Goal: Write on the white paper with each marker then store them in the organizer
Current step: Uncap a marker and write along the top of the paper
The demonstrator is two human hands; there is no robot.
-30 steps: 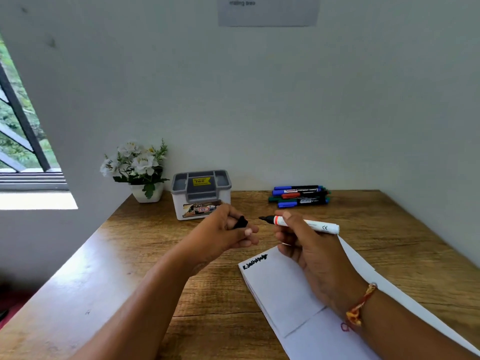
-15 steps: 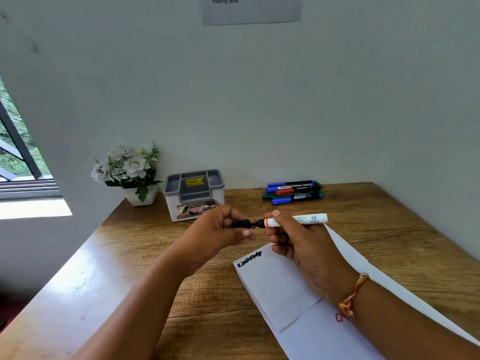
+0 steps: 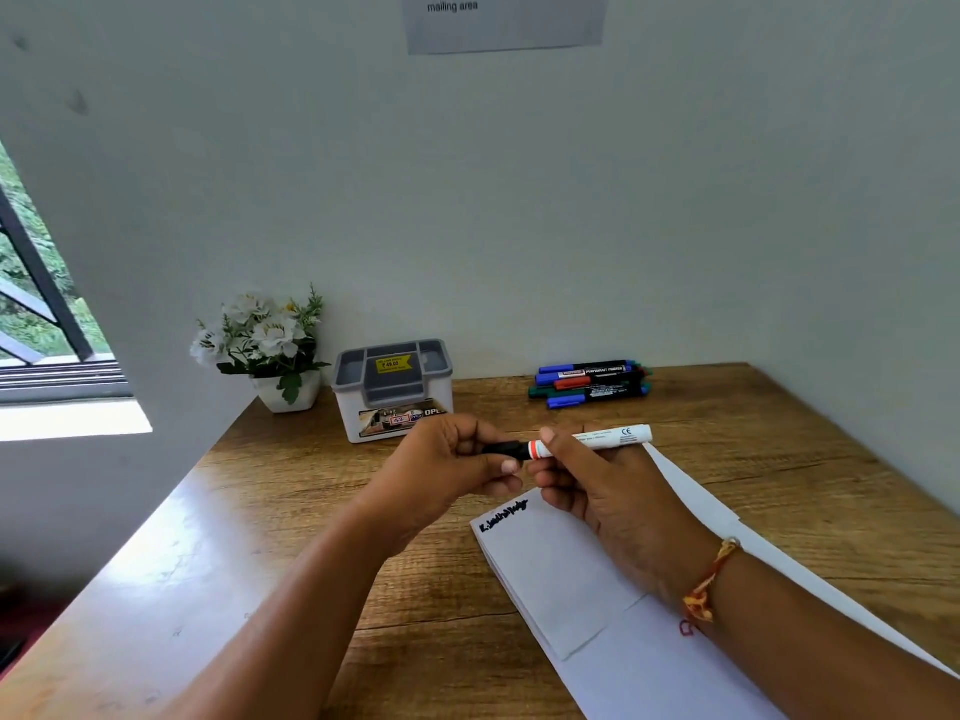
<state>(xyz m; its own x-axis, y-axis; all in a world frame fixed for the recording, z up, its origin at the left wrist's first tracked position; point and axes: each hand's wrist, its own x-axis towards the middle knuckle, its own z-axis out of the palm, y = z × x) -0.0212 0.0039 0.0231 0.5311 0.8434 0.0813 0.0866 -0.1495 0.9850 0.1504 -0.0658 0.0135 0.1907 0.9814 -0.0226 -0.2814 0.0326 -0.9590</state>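
A wooden desk [image 3: 291,537] runs up to the wall. The white paper [image 3: 561,579] lies on its near right part, slanting, with black writing on its far left corner and a small red mark by the right wrist. At the back of the desk stand a grey-topped organizer [image 3: 395,402] and, to its left, potted flowers [image 3: 265,345]. To the right of the organizer is a pile of spare markers [image 3: 589,384], blue, red and green. Both hands are raised over the paper's far end. The right hand [image 3: 613,491] has its grip closed round a white marker [image 3: 608,439], held level. The left hand [image 3: 447,465] pinches the black cap [image 3: 504,449], which sits against the marker's orange collar.
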